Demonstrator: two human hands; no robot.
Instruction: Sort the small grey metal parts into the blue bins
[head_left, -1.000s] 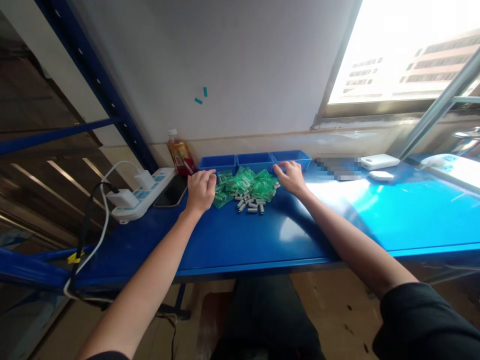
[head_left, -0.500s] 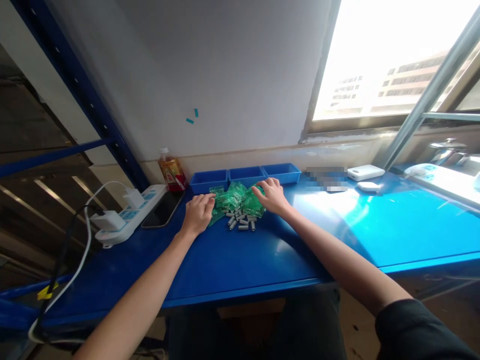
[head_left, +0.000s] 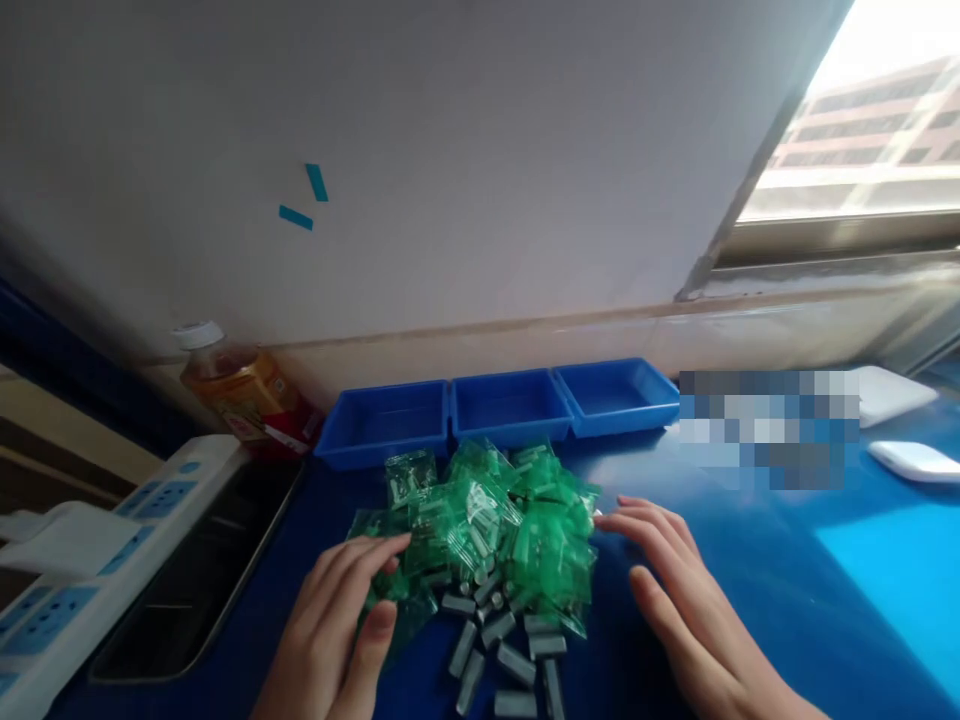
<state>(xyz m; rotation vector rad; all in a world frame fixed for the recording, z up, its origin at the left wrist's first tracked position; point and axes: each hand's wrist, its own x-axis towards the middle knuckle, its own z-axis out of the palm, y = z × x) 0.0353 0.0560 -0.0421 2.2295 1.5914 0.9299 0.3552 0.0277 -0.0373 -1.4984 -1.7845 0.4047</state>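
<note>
Green packets (head_left: 551,548), heaped on the surface (head_left: 787,560) behind loose metal pieces (head_left: 516,663), now appear closer, within reach of left hand (head_left: 326,610) and right hand (head_left: 690,605) at either side, both hands' fingers parted, gripping nothing visible.

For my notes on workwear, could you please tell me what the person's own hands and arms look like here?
The bare left hand and the bare right hand have slim fingers, with no glove, ring or marking that I can make out. No sleeve is in view.
</note>
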